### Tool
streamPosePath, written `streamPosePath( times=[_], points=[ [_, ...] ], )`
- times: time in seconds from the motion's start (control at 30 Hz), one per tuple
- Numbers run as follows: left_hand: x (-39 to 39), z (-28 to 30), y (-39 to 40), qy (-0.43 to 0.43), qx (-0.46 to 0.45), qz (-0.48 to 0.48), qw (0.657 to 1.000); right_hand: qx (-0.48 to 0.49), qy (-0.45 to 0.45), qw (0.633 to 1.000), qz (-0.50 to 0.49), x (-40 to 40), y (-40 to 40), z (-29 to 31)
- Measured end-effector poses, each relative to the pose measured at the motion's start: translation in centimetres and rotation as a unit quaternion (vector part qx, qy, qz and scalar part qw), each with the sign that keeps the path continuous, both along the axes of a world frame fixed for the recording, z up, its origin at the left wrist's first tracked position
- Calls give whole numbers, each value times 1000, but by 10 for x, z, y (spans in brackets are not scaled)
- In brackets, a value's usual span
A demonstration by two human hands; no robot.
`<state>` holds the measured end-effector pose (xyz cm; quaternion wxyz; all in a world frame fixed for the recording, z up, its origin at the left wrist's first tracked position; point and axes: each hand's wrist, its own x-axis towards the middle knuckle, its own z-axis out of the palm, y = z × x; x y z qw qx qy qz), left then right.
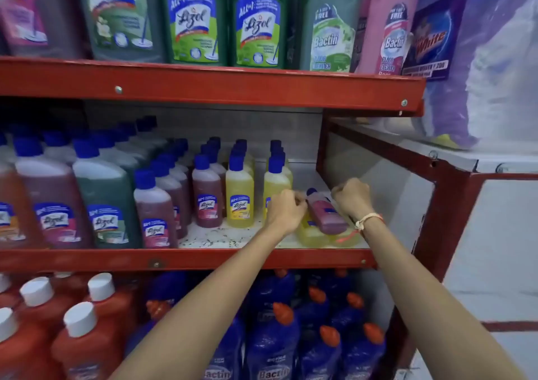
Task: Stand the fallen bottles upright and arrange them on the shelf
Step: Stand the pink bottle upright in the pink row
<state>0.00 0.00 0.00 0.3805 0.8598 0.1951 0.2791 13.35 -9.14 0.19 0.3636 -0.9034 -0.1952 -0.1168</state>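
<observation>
A small pink bottle [326, 216] with a blue cap lies on its side at the right end of the middle shelf [186, 259]. It rests on top of fallen yellow bottles [311, 234]. My left hand [286, 209] is curled against its neck and shoulder from the left. My right hand [352, 197], with a thread band on the wrist, is closed in a fist at the bottle's right side; what its fingers hold is hidden. Upright yellow bottles [240, 196] and brownish-pink ones [206, 197] stand in rows just to the left.
Larger green and maroon bottles [104, 205] fill the shelf's left part. The red upper shelf edge [203, 84] hangs close overhead, carrying tall bottles. A red frame post [323, 147] closes off the right end. Orange and blue bottles [273, 336] stand below.
</observation>
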Motion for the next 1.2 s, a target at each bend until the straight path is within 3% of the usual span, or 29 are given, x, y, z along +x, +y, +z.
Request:
streamPosePath(
  times=[0.13, 0.27, 0.4, 0.53, 0.67, 0.9, 1.2],
  points=[
    [25, -8, -2, 66, -39, 42, 996, -61, 92, 994, 15, 17, -2, -9],
    [54, -26, 8, 79, -135, -4, 988, -80, 140, 986, 47, 18, -2, -7],
    [79, -40, 23, 80, -203, -33, 975, 27, 229, 969, 87, 21, -2, -8],
    [54, -24, 15, 49, -288, -43, 955, 140, 339, 923, 113, 5, -16, -3],
    [28, -18, 7, 1, -325, -61, 944, 181, 348, 909, 137, -19, -22, 4],
    [-33, -14, 45, -71, -292, -77, 951, 231, 349, 884, 205, -72, 3, 12],
    [-99, -34, 106, -103, -216, 0, 971, 265, 322, 884, 212, -127, 71, -11]
  ],
)
